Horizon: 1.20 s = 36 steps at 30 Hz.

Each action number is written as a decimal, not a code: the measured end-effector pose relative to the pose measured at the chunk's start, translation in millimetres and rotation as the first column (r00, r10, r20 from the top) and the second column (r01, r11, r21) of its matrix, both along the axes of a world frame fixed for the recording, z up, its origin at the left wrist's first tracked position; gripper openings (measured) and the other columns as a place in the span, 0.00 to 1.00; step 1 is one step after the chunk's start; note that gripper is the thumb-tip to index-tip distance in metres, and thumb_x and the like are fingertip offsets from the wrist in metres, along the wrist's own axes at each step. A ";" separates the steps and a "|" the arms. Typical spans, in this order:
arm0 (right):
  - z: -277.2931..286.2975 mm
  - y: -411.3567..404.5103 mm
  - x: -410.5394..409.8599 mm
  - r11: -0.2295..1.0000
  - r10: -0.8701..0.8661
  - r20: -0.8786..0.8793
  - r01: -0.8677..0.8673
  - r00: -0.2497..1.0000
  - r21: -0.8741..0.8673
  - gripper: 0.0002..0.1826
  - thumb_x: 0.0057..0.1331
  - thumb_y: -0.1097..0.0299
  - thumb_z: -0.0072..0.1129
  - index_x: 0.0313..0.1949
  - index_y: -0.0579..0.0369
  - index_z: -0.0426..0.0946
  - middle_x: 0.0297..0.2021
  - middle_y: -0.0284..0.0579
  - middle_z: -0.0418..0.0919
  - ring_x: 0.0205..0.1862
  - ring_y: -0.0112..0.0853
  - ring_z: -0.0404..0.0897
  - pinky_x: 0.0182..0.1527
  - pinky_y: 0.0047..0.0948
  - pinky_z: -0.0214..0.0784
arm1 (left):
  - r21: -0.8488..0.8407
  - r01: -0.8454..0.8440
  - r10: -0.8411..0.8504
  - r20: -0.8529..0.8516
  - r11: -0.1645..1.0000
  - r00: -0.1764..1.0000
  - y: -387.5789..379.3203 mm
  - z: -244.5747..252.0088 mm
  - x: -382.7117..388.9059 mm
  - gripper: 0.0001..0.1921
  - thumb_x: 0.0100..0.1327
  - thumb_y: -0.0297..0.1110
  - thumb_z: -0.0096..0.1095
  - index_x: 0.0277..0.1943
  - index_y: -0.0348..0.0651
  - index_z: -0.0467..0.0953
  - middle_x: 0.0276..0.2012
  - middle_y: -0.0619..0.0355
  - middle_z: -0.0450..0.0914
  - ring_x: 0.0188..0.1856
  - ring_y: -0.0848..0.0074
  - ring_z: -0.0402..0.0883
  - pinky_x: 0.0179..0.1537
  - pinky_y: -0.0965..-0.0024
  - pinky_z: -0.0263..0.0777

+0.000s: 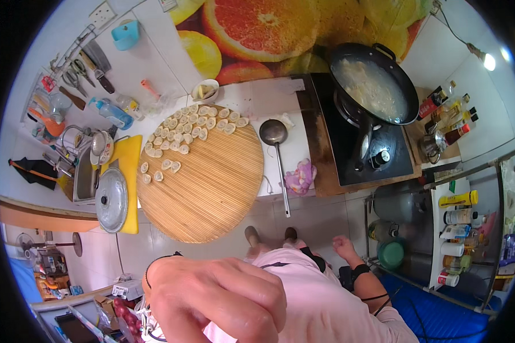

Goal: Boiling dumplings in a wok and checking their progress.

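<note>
My left hand is very close to the camera, knuckles up and fingers curled; its fingertips and anything under them are hidden. My right hand hangs low beside my body, fingers curled in, with no object showing. A round slatted board carries many small filled dumplings on its upper left part. A long-handled metal ladle lies to its right, beside a pink cloth. On the black cooktop stands a black wok, tilted in view, holding cloudy, bubbling liquid and pale food.
A metal lid lies on a yellow board near the sink. Knives and scissors hang on the left wall. Several bottles stand right of the cooktop; a loaded shelf rack is below them.
</note>
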State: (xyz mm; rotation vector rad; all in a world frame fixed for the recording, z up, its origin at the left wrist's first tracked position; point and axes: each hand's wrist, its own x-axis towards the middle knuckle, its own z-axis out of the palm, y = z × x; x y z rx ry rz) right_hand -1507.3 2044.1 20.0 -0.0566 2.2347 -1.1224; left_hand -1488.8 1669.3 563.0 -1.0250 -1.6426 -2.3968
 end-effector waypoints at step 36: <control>363.6 -196.2 -87.6 0.758 -0.002 0.274 0.181 0.962 -0.627 0.06 0.63 0.70 0.44 0.38 0.56 0.66 0.19 0.29 0.60 0.16 0.13 0.54 0.15 0.11 0.47 | -0.970 -0.232 0.702 -0.120 0.066 0.702 -120.5 -276.9 -15.5 0.24 0.49 0.35 0.59 0.49 0.35 0.65 0.49 0.42 0.67 0.51 0.54 0.65 0.52 0.63 0.60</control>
